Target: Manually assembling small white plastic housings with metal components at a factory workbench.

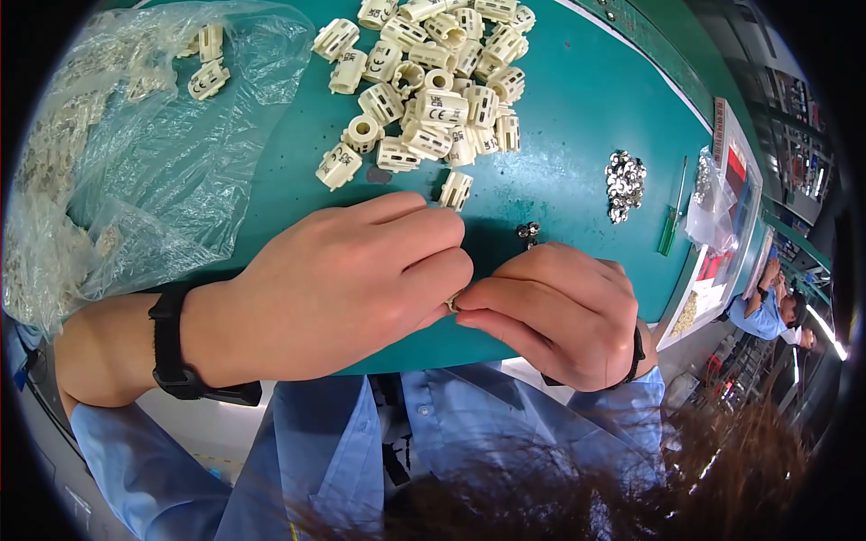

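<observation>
Hands: left hand [361,279] curled, its grip hidden beneath the knuckles; right hand [568,307] with thumb and forefinger pinched, the two meeting at the fingertips.
Small cream piece [453,303]: between the hands, over the near edge of the tabletop [559,90]; mostly covered.
Risk, drop: the piece could slip past that edge to the floor, given so small a hold.
Risk, scatter: dark metal bits [529,233], just beyond the right hand, could be brushed aside by the knuckles.
Risk, knock: the nearest cream housing [456,191], close to the left knuckles, could be nudged.
Surface: green; cream housing pile [433,90] far centre; clear plastic bag [180,162] left; shiny metal heap [624,187] right; green-handled screwdriver [668,230] farther right.
Room: co-worker in blue [762,311], shelving [803,162] and strip light [825,334], right.
</observation>
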Action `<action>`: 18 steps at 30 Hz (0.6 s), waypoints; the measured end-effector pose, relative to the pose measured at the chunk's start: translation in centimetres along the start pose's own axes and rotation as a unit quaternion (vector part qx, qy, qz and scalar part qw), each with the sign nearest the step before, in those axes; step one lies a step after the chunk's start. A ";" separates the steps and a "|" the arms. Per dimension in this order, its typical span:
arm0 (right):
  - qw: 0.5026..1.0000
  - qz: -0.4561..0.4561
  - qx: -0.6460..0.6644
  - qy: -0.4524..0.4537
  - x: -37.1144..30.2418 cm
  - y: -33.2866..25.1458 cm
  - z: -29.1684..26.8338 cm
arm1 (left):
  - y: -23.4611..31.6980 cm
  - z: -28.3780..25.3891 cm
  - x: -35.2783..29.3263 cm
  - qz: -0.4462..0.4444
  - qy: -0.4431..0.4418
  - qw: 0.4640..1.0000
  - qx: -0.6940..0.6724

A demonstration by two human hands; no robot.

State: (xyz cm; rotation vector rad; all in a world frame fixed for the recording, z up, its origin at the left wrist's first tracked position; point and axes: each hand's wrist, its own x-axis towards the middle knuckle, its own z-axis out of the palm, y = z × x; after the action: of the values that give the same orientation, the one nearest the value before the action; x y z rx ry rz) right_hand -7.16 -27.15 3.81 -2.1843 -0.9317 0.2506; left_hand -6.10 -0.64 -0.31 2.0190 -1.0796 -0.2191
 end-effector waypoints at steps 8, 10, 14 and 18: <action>1.000 -0.007 -0.008 0.009 -0.1 0.1 0.3 | -0.1 0.0 -0.1 0.001 -0.004 1.000 -0.002; 1.000 -0.012 -0.013 0.015 -0.1 0.1 0.3 | 0.0 0.0 -0.1 0.000 -0.006 1.000 -0.001; 0.999 -0.018 -0.018 0.021 -0.2 0.1 0.4 | 0.1 -0.1 -0.1 -0.004 -0.008 1.000 -0.008; 0.999 -0.016 -0.024 0.016 -0.1 0.1 0.4 | 0.1 0.1 -0.1 -0.009 -0.006 1.000 -0.010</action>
State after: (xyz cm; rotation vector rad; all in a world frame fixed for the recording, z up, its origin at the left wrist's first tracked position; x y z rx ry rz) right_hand -7.38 -27.07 3.48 -2.2094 -0.9632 0.1794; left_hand -6.25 -0.61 -0.33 2.0119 -1.0636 -0.2501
